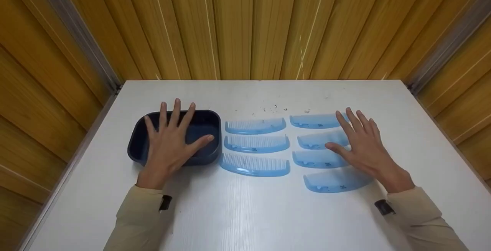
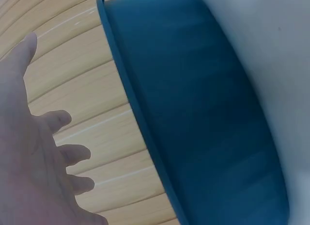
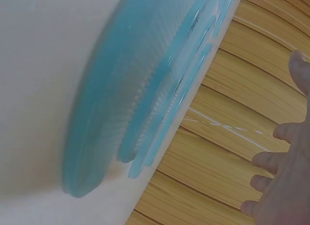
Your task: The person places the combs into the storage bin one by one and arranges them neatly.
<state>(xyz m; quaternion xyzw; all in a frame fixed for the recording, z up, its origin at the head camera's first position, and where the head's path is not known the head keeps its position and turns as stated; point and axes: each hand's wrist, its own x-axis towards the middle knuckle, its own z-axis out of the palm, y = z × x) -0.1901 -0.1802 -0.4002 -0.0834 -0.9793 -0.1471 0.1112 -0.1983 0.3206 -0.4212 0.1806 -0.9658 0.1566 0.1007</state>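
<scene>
My left hand (image 1: pixel 168 145) hovers over a dark blue plastic tub (image 1: pixel 136 137) with its fingers spread, holding nothing. In the left wrist view the tub's side wall (image 2: pixel 189 104) stands beside and below that hand (image 2: pixel 34 147). Above the right-hand column of light blue combs, my right hand (image 1: pixel 362 147) is spread too, hiding parts of them. The nearest comb there (image 1: pixel 333 182) lies teeth away from me. Three more blue combs, the nearest of them (image 1: pixel 255 166), lie in a column between the tub and the right column. The right wrist view shows the right hand (image 3: pixel 286 171) apart from the combs (image 3: pixel 89 137).
A white table (image 1: pixel 238 216) carries everything. Small dark specks (image 1: pixel 275 106) mark its surface behind the combs. Yellow wood-look panels (image 1: pixel 249 24) rise at the back and both sides, with grey metal posts (image 1: pixel 76 28) at the corners.
</scene>
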